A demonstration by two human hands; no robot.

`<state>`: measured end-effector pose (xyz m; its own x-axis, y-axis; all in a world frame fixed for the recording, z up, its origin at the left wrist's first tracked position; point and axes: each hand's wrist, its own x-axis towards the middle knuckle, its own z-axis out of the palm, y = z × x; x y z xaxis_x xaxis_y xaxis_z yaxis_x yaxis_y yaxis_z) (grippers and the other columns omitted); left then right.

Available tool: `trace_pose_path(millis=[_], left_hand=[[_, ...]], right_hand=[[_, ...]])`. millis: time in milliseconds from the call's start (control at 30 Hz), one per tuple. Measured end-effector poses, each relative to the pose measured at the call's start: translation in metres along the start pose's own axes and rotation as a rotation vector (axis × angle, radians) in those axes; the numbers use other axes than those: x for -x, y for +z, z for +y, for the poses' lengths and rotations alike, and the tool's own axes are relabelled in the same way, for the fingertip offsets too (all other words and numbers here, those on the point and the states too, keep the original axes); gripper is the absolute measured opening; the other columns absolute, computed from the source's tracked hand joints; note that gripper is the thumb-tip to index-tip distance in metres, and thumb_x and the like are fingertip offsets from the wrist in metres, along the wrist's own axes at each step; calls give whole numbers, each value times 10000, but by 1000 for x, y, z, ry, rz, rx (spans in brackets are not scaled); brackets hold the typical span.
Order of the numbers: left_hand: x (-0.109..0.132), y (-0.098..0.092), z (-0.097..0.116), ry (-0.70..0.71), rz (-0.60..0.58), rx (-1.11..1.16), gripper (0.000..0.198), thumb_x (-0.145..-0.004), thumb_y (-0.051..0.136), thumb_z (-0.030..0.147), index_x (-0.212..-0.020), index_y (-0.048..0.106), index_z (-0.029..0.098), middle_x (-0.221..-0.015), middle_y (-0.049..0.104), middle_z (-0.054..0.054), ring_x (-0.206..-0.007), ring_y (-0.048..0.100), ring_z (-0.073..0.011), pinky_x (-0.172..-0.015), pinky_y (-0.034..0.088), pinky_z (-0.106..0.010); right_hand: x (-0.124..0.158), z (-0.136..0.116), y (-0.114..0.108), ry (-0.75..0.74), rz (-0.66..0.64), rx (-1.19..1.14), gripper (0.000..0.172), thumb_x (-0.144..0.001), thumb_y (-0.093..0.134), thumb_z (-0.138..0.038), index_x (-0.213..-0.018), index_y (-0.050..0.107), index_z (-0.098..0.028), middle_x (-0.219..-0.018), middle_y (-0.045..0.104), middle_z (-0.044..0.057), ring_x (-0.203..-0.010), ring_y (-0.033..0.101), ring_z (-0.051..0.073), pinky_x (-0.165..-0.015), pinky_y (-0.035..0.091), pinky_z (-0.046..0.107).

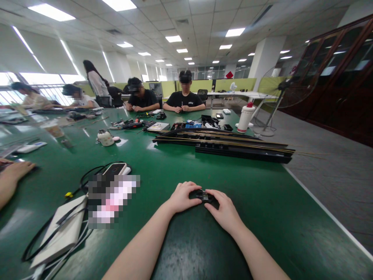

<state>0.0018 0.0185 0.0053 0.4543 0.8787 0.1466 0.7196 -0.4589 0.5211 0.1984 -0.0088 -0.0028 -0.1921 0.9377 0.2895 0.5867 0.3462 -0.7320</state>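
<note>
A small black device (204,196), with a lighter, metallic-looking patch in its middle, is gripped low over the green table (163,167); its exact kind is too small to tell. My left hand (184,196) pinches its left end between thumb and fingers. On the opposite end, my right hand (222,208) closes its thumb and fingertips in the same way. Part of the device is hidden behind the fingers of both hands.
Left of my arms lie a phone (116,169), cables and a white power bank (60,229). Black rails (244,151) with thin brass-coloured rods stretch across beyond my hands. A white bottle (246,118) stands at the right edge. Another person's hand (17,171) rests far left.
</note>
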Motion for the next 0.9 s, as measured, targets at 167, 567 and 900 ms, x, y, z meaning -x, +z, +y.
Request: trace_pose_path(millis=[167, 567, 900], left_hand=[[0, 0, -2, -4, 7, 4, 465, -777, 636, 408, -1207, 535, 264, -1157, 584, -34, -1072, 509, -234, -937, 354, -356], [0, 1, -2, 14, 18, 4, 417, -806, 608, 406, -1187, 542, 248, -1147, 593, -26, -1073, 510, -219, -933, 355, -351], [0, 1, -2, 20, 20, 3, 408, -813, 590, 418, -1183, 547, 250, -1139, 599, -27, -1059, 517, -221, -921, 362, -351]], right_hand=[[0, -1, 0, 25, 26, -33, 401, -695, 610, -225, -1094, 622, -256, -1128, 650, 54, -1067, 572, 249, -967, 408, 446], [0, -1, -1, 30, 20, -36, 395, -696, 597, -210, -1090, 619, -239, -1124, 652, 57, -1058, 577, 246, -965, 413, 442], [0, 2, 1, 34, -15, 21, 378, -727, 570, -208, -1105, 597, -208, -1142, 634, 68, -1075, 560, 233, -976, 405, 424]])
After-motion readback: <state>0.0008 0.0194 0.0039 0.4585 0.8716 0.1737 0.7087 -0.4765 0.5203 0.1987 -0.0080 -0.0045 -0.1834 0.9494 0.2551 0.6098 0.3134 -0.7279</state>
